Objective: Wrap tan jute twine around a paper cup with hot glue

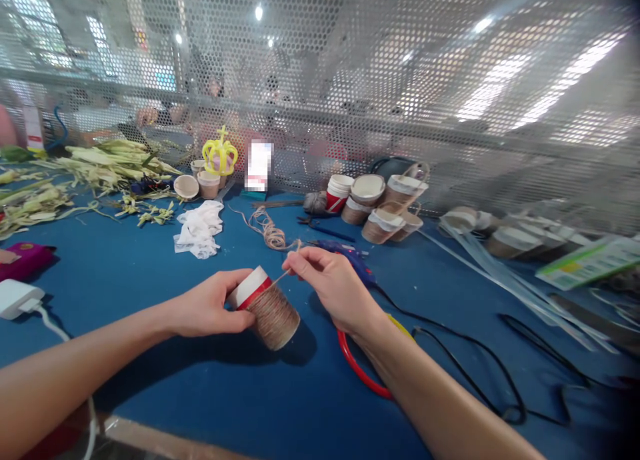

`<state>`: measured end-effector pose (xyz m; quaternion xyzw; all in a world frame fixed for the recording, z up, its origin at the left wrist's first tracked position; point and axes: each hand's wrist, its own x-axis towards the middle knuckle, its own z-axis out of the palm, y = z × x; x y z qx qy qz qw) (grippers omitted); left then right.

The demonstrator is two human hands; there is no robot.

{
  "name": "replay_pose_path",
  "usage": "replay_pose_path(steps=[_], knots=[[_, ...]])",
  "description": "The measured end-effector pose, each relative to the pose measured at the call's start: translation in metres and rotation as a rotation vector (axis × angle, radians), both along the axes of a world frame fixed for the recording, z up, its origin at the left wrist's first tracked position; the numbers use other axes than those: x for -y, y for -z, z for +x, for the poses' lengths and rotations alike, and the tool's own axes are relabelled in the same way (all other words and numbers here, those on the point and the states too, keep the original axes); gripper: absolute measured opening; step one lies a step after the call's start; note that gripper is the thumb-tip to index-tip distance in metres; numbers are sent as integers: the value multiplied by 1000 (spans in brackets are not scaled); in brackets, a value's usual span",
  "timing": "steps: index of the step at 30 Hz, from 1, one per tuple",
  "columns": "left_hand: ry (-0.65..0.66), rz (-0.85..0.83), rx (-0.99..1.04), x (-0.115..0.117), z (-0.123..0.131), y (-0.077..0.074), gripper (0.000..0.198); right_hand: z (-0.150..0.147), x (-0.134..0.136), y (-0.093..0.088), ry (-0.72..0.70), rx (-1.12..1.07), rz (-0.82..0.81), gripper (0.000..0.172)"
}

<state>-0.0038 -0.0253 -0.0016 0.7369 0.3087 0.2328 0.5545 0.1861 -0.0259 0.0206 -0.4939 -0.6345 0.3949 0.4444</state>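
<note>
My left hand point(216, 308) grips a paper cup point(275, 317) by its white and red end, holding it tilted above the blue table. Brown twine is wound closely round most of the cup's side. From the winding a strand of twine point(281, 278) runs up to my right hand point(333, 283), whose thumb and fingers pinch it. A loose coil of the same twine point(273, 233) lies just behind the hands. Beneath and beside the right hand are a blue glue gun point(363, 268) and a red ring-shaped handle point(361, 373), partly covered by the forearm.
Twine-wrapped cups point(383, 223) stand at the back right, near clear glue sticks point(480, 273) and a black cord point(480, 347). Corn husks point(110, 160) pile up at the left. Crumpled white tissue point(200, 228) lies before a yellow crown point(220, 157). A perforated metal screen point(310, 60) closes the back.
</note>
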Motion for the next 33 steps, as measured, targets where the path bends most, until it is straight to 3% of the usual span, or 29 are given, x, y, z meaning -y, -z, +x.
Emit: replay_pose_path(steps=[20,33], knots=[[-5,183,-55,7,-2,3,13,-7,1,10,-29,66,-65,23],[-24,211,-38,7,-4,5,15,-12,4,13,-30,91,-29,23]])
